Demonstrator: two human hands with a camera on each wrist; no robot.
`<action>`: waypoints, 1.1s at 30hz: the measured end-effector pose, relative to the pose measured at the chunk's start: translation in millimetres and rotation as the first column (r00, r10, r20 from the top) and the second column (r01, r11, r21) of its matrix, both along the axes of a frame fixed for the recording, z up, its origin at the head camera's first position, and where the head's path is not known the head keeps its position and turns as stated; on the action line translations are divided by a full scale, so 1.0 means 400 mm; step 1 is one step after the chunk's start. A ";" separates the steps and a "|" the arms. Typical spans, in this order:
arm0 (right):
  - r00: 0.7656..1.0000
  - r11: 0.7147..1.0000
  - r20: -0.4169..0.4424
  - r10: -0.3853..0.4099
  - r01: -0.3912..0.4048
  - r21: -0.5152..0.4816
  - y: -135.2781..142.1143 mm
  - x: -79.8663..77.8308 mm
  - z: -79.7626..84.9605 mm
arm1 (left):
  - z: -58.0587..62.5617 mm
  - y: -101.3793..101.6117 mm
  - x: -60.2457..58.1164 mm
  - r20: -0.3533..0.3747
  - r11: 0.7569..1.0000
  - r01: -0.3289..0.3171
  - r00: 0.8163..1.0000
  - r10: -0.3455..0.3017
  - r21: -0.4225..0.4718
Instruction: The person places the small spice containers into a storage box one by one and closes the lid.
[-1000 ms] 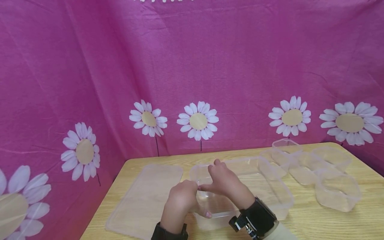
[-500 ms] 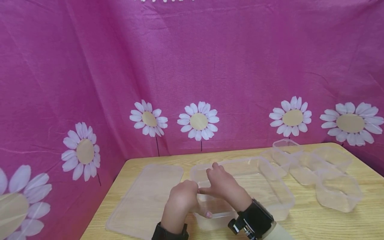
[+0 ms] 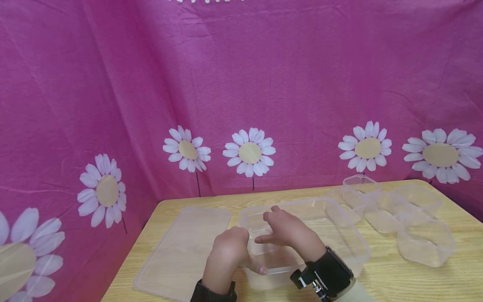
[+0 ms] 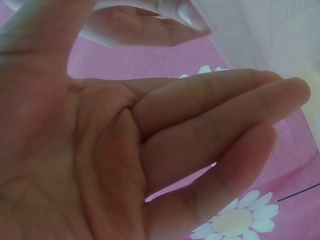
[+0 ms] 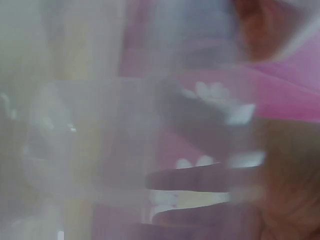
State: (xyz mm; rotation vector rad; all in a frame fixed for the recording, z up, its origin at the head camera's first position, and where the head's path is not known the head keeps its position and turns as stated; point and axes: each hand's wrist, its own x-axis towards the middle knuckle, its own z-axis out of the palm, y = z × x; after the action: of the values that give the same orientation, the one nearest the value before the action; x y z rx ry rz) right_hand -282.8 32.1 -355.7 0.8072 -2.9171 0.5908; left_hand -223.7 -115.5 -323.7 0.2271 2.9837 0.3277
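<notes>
- Work spot: left end of the big see-through box (image 3: 269, 280), lower centre of the head frame, on the wood-grain table (image 3: 400, 285).
- Left hand (image 3: 230, 247): thumb at the near rim, by the box's lower-left corner. Left wrist view: fingers run out straight, mostly side by side, gap before the lowest one. No pinch visible.
- Right hand (image 3: 284, 228): over the box's left end, thumb spread away from the fingers. Right wrist view is hazy through plastic; can't tell if it grips any.
- Doing it well, my take: steady the rim lightly with the left thumb, since thin plastic probably flexes. Even pressure from the right, no twisting. Black strap (image 3: 330, 274) on the right wrist overlaps the near rim in view; give it room, could snag. Edges read poorly by eye, so feel for corners.
- Box looks: colourless, slightly milky, rectangular, rounded corners, pale rim. Upright, wood grain showing through.
- Around it: flat translucent sheet (image 3: 185, 251) at lower left of frame; small hollow tubs (image 3: 419, 253) grouped at lower right, nearest ones overlapping the box in view.
</notes>
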 end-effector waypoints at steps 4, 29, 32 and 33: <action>1.000 1.000 0.003 0.013 -0.013 0.019 0.023 0.006 0.026 | -0.004 -0.002 -0.002 -0.008 1.000 -0.004 1.000 0.005 0.013; 0.999 0.996 -0.052 -0.003 0.007 0.085 0.013 0.000 0.020 | -0.006 -0.004 0.003 -0.041 1.000 0.008 0.999 -0.008 0.017; 0.998 0.997 -0.056 -0.006 0.010 0.076 0.010 0.001 0.020 | -0.004 -0.004 0.003 -0.042 1.000 0.010 0.999 -0.009 0.014; 0.998 0.997 -0.056 -0.006 0.010 0.071 0.010 0.002 0.021 | -0.004 -0.004 0.003 -0.042 1.000 0.011 0.999 -0.010 0.013</action>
State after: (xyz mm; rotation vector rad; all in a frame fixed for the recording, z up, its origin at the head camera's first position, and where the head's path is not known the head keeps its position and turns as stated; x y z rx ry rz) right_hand -282.2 36.0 -347.5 0.8059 -2.9035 0.4581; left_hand -222.4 -117.2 -325.3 0.2537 3.0216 0.3459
